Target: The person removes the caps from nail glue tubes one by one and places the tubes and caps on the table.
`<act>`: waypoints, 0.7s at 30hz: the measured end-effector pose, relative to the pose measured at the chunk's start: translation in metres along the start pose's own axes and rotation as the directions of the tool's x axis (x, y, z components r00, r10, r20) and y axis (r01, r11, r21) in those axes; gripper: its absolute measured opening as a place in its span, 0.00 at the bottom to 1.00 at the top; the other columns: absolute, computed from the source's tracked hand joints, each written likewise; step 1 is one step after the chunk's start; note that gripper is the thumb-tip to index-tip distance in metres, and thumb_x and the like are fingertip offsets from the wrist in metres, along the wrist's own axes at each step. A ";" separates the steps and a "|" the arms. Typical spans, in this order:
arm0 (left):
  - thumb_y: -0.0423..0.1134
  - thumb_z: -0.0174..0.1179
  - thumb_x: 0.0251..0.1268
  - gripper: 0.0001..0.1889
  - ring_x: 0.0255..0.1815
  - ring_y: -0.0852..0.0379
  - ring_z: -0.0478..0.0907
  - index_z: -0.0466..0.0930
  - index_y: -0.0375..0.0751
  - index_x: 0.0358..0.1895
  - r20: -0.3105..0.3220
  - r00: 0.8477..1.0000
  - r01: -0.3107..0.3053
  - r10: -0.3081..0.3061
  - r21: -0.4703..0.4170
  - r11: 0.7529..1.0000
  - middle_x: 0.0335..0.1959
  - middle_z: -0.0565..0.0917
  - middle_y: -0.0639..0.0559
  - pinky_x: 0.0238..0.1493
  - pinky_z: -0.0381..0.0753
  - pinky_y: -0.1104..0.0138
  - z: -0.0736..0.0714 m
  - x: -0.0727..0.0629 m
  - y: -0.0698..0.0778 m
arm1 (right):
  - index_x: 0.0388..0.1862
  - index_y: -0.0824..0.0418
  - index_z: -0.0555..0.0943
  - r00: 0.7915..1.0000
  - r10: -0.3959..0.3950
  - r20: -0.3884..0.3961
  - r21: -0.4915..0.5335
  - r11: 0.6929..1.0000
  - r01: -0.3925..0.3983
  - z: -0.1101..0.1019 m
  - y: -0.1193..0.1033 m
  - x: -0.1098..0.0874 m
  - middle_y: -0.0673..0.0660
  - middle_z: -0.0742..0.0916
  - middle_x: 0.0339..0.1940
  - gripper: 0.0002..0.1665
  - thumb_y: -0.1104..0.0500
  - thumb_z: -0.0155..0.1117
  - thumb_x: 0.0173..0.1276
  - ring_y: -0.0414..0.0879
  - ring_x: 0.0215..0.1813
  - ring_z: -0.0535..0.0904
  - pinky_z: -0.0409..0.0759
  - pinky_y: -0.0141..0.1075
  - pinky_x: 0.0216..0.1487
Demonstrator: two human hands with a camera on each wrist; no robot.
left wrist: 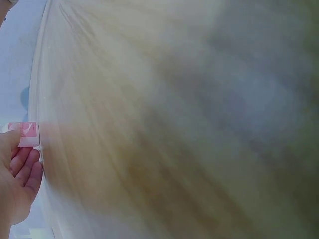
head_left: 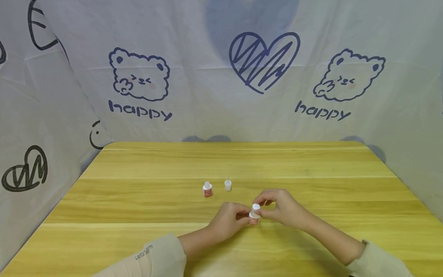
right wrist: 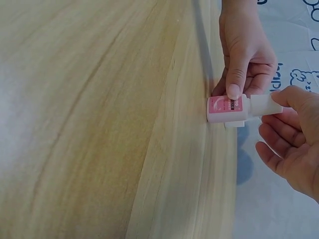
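A small white bottle with a pink label (head_left: 254,221) stands upright on the wooden table. My left hand (head_left: 226,223) holds its body between thumb and fingers; the left wrist view shows the same pink label (left wrist: 31,130) by the thumb. On the bottle's neck is a white cap (right wrist: 264,105), which my right hand (head_left: 285,209) pinches between thumb and index finger. The other fingers of the right hand (right wrist: 296,134) are bent loosely below the cap. The cap appears seated on the bottle, but whether it is tight I cannot tell.
Farther back on the table (head_left: 138,200) stands a second pink-labelled bottle (head_left: 207,190) with a whitish, translucent top. Right of it is a loose white cap (head_left: 227,186) with a thin stem pointing up. A printed cloth (head_left: 200,104) hangs behind the table.
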State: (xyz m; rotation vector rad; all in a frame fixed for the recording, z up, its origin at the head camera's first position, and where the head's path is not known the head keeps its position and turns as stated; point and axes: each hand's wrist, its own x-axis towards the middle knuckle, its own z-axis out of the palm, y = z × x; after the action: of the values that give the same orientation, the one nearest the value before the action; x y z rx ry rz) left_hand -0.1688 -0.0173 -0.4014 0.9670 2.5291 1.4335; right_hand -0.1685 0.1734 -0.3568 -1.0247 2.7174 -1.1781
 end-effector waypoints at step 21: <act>0.37 0.64 0.56 0.10 0.32 0.60 0.84 0.85 0.34 0.37 -0.006 1.000 -0.009 0.009 0.004 1.000 0.32 0.87 0.45 0.35 0.77 0.83 0.000 -0.001 0.001 | 0.31 0.57 0.83 0.998 0.009 -0.063 -0.055 0.998 -0.013 0.003 0.000 -0.001 0.48 0.87 0.31 0.08 0.56 0.71 0.55 0.37 0.35 0.80 0.79 0.34 0.41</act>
State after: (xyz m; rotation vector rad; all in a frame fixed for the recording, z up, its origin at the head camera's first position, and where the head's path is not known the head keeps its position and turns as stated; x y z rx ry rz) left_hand -0.1676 -0.0175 -0.4005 0.9776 2.5360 1.4359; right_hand -0.1665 0.1716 -0.3593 -0.9937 2.8150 -1.1594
